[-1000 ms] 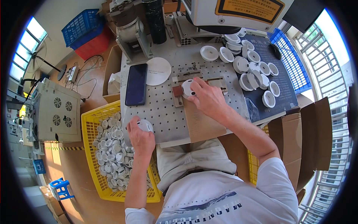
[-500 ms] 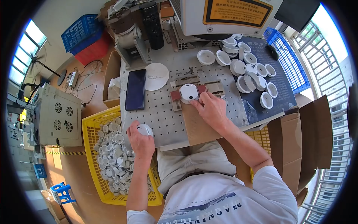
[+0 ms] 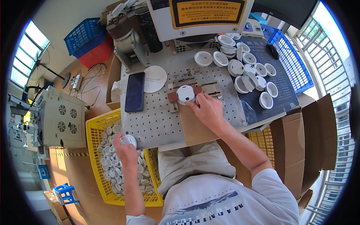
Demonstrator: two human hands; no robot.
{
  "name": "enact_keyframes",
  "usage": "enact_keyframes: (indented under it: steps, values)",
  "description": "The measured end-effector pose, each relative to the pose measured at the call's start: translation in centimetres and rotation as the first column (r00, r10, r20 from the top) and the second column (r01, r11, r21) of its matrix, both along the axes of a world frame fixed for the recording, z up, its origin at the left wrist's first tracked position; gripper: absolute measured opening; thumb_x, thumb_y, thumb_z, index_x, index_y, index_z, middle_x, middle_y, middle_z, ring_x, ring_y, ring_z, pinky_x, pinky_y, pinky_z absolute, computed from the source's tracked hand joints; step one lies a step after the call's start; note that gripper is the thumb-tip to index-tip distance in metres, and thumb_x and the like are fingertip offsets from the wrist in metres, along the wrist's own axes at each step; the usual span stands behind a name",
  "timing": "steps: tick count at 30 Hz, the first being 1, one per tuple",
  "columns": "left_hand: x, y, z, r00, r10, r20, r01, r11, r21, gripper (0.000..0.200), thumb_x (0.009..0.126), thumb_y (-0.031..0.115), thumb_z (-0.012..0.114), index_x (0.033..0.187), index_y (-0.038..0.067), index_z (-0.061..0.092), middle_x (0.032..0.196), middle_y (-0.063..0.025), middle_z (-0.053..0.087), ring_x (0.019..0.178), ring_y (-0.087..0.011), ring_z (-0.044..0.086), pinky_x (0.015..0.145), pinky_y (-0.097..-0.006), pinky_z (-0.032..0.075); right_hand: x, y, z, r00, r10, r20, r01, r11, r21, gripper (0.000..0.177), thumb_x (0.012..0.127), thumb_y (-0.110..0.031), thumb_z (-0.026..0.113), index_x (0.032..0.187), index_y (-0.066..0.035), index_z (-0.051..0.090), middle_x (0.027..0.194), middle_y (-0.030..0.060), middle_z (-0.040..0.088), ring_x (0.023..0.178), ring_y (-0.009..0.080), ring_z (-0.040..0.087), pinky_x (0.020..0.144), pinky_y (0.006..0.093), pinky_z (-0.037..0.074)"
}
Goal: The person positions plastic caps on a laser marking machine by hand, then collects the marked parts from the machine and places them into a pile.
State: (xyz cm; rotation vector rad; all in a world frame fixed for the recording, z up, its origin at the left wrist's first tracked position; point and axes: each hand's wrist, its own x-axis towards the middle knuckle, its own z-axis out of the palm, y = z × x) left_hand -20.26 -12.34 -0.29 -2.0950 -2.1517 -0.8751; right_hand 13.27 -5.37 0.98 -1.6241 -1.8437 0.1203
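My left hand point(image 3: 126, 150) is closed around a round white plastic cap point(image 3: 128, 140), over the near left corner of the table and the edge of the yellow crate. Another white cap point(image 3: 185, 93), with a small dark slot, sits in a metal fixture point(image 3: 173, 106) with reddish jaw blocks. My right hand point(image 3: 207, 110) is at the right side of that fixture. Its thumb and bent fingers touch the cap's lower right edge and the right reddish block point(image 3: 198, 90). A strip of brown cardboard point(image 3: 193, 127) lies below the fixture, partly under the right wrist.
A yellow crate point(image 3: 98, 176) full of white caps stands at left. Several caps point(image 3: 266, 100) lie on the dark board at right. A phone point(image 3: 135, 92) and white disc point(image 3: 155, 79) rest on the perforated metal table point(image 3: 157, 129). A machine head point(image 3: 206, 32) overhangs the back.
My left hand has moved left and down with its cap, from the table edge towards the yellow crate. My right hand stays at the fixture. The whole view has shifted slightly.
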Motion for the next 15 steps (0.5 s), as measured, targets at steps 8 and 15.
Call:
enact_keyframes:
  steps: [8,15]
  values:
    - [-12.6,-0.6,1.3,0.902,0.392,-0.182,-0.393,0.919,0.031,0.025,0.072,-0.010,0.052,0.094,-0.015,0.063,0.122,-0.0227,0.055,0.115,-0.0407,0.051,0.100,-0.0453,0.039,1.8,-0.4,0.7,0.976,0.101,-0.195,-0.110,0.993,-0.035,0.028,0.083,-0.025,0.074,0.076,-0.005,0.056,0.077,0.0092,0.063,0.062,0.0321,0.063,0.054,0.0425,0.048]
    - [12.3,9.7,4.0,0.887,-0.434,-0.155,0.444,0.895,0.035,0.011,0.068,-0.001,0.063,0.070,-0.010,0.069,0.124,-0.0288,0.053,0.119,-0.0425,0.047,0.100,-0.0467,0.040,14.9,0.4,5.4,0.863,-0.498,-0.087,0.505,0.836,0.215,0.026,0.087,-0.026,0.070,0.095,-0.002,0.065,0.092,0.0141,0.066,0.078,0.0316,0.066,0.068,0.0418,0.050]
